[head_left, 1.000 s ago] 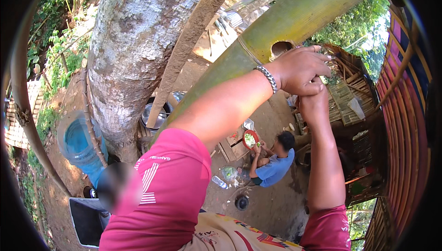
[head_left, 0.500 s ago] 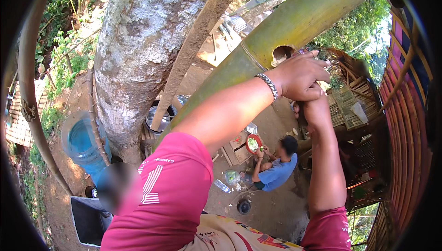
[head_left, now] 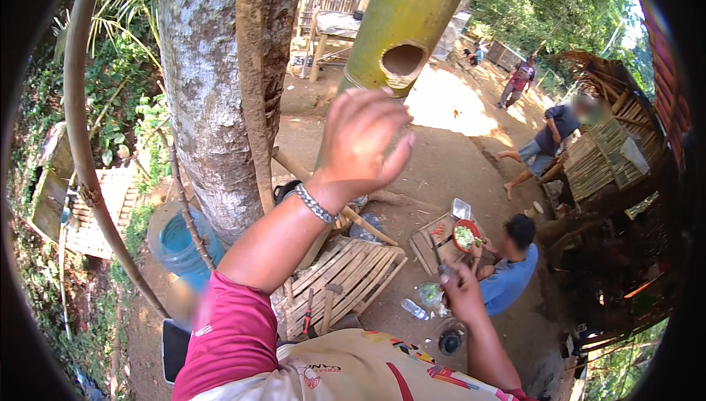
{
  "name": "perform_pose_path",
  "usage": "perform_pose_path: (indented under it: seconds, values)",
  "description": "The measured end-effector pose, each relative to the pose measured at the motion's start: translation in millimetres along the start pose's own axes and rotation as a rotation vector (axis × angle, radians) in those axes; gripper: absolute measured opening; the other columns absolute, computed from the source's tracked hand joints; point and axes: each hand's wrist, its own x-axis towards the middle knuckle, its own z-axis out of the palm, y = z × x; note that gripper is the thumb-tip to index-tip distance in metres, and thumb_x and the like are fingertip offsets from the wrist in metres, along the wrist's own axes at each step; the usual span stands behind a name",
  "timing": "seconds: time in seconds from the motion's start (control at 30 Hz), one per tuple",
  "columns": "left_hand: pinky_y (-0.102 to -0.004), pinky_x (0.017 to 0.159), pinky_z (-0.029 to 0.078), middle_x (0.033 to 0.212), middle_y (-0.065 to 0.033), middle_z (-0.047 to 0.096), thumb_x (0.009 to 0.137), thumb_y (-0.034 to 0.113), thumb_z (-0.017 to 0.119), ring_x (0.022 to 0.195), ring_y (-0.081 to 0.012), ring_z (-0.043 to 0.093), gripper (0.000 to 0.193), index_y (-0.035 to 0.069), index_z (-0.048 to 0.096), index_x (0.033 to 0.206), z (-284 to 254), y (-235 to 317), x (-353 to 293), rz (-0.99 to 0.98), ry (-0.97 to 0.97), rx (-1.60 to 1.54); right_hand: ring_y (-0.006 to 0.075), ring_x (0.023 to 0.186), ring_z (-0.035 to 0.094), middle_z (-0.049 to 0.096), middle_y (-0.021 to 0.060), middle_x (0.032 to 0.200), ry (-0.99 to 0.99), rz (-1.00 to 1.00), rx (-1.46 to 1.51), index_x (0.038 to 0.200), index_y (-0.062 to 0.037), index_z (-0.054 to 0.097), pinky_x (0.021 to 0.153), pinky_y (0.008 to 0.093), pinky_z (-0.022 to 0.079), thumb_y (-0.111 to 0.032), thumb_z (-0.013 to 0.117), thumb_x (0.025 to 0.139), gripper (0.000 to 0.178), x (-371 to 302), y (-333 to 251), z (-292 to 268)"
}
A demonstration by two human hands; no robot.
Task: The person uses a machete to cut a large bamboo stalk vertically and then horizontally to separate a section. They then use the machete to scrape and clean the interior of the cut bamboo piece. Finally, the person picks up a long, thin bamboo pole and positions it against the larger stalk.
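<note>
A thick green bamboo stem (head_left: 390, 11) stands tilted in front of me, with a round hole (head_left: 404, 61) cut through its wall. My left hand (head_left: 364, 144), a braided bracelet at its wrist, is raised just below that hole. Its thumb stands away from the slightly blurred fingers and nothing shows in it. Behind the hand, part of the stem is hidden. Lower down and to the right, my right hand (head_left: 465, 294) is closed round the handle of a knife (head_left: 436, 246). The narrow dark blade points upward, well apart from the bamboo.
Left of the bamboo rise a pale tree trunk (head_left: 202, 99) and a brown pole (head_left: 254, 77). Below lies a slatted bamboo platform (head_left: 368, 272) with a hammer (head_left: 329, 305). A seated person in blue (head_left: 511, 276) has a red bowl of greens (head_left: 465, 235). Another person (head_left: 555, 133) walks farther back.
My hands, together by the hole before, are now apart. The right has dropped with the knife now visible; the left has come off the stem's edge. The view has swung, showing more ground and people.
</note>
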Motion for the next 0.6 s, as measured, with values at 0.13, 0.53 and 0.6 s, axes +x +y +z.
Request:
perform_pose_path:
  seconds: [0.13,0.53,0.6]
  values:
    - [-0.0527,0.114,0.027,0.136,-0.0089,0.057,0.078,0.032,0.076,0.136,-0.0363,0.039,0.062,0.009,0.059,0.133,-0.9,9.4,35.3,-0.113,-0.141,0.384,0.0078,0.054,0.054,0.056,-0.0002,0.068,-0.210,0.150,0.032,0.140,-0.0058,0.053,0.049,0.0258,0.043,-0.016,0.066,0.097,0.047,-9.6,56.3,23.0]
    - [-0.0571,0.114,0.028,0.135,-0.0107,0.060,0.079,0.027,0.077,0.138,-0.0383,0.041,0.041,0.006,0.069,0.114,-20.0,37.2,13.1,-0.113,-0.276,0.447,0.0103,0.062,0.055,0.059,0.0074,0.085,-0.553,-0.168,0.604,0.144,-0.0049,0.039,0.057,0.0260,0.048,-0.012,0.045,0.106,0.039,49.0,-7.8,28.0]
    - [-0.0549,0.110,0.035,0.123,-0.0102,0.067,0.080,0.022,0.076,0.127,-0.0362,0.054,0.032,0.006,0.070,0.107,-32.6,47.2,14.3,-0.097,-0.255,0.391,0.0128,0.063,0.056,0.059,0.0096,0.087,-0.612,-0.251,0.744,0.146,-0.0057,0.035,0.059,0.0287,0.050,-0.013,0.041,0.107,0.040,50.8,-42.5,32.1]
